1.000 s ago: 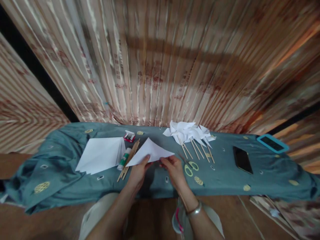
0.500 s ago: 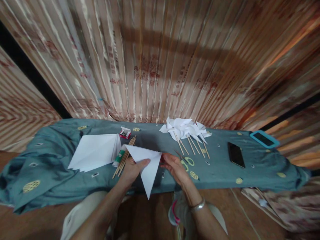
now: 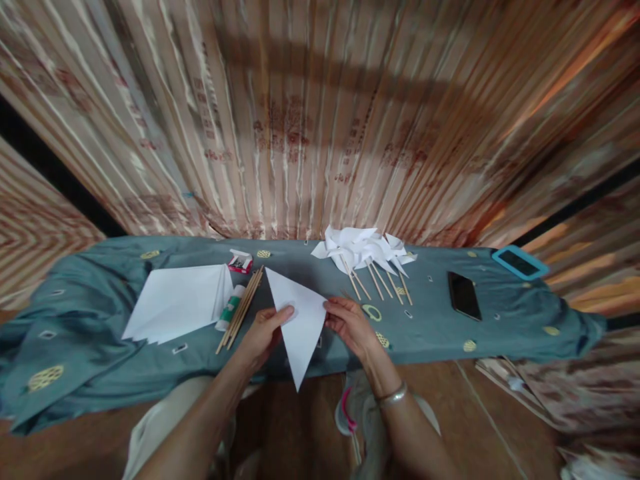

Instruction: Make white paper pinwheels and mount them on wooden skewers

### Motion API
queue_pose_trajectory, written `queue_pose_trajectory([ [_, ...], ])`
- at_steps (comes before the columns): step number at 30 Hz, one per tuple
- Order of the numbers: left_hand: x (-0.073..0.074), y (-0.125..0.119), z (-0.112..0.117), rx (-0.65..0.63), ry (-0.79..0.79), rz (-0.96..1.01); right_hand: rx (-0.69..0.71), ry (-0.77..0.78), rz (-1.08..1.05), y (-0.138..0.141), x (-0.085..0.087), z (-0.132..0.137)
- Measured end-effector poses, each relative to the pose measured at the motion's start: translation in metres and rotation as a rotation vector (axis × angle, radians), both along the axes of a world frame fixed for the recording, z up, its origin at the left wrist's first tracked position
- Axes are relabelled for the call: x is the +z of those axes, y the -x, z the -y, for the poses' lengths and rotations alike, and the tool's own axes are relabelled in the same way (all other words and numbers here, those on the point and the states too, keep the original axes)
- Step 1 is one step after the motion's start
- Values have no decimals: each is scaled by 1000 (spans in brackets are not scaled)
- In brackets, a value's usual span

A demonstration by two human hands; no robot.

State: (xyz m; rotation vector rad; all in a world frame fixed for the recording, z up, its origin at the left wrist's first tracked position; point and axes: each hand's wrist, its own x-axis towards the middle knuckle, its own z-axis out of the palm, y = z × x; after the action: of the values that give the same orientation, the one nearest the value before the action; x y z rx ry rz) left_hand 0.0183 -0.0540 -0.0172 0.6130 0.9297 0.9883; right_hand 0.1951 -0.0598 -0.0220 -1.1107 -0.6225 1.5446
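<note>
A sheet of white paper point(image 3: 298, 323), folded into a triangle, hangs point-down between my hands over the table's near edge. My left hand point(image 3: 266, 332) pinches its left side, thumb on top. At the right corner, my right hand point(image 3: 350, 325) grips the paper between thumb and fingers. Left of the paper lie thin wooden sticks point(image 3: 240, 312) and a green-and-white tube point(image 3: 231, 308). Yellow-handled scissors point(image 3: 371, 312) rest just beyond my right hand, which partly hides them.
White paper pinwheels point(image 3: 363, 248) on sticks lie at the back. A stack of white paper point(image 3: 175, 301) is on the left, near a small red box point(image 3: 241, 261). A black phone point(image 3: 464, 295) and a blue-framed device point(image 3: 520, 262) lie right on the cloth-covered table point(image 3: 430, 340).
The folded paper has turned slightly and its face now lies flatter toward me. My right fingers have closed on its right corner. The view has shifted a little.
</note>
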Motion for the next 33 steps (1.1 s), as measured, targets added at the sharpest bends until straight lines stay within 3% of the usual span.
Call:
queue_pose_trajectory([
  [3,-2,-3,-1,-23,-20,-29,-33,-35,22,-5,0,-1],
  [7,-15,-2,-7,184,-193,-268,-119,-117,103,-9,1,-7],
  [9,-21,-2,-9,222,-316,-428,-167,-151,145,-8,1,-10],
  [11,-25,-4,-8,207,-394,-499,-194,-179,187,-2,1,-12],
  [14,-26,-11,-3,107,-420,-400,-144,-240,264,14,2,-11],
  [18,-22,-19,3,66,-323,-203,-23,-260,218,35,3,-10],
  [22,-16,-20,3,115,-94,-59,-6,-159,82,43,3,-13],
  [25,-11,-16,-1,245,15,80,-29,-157,69,37,3,-16],
  [29,-2,-3,-7,481,84,94,-134,-170,174,14,0,-18],
  [33,7,7,-8,473,118,113,-139,-174,303,0,-13,-15],
])
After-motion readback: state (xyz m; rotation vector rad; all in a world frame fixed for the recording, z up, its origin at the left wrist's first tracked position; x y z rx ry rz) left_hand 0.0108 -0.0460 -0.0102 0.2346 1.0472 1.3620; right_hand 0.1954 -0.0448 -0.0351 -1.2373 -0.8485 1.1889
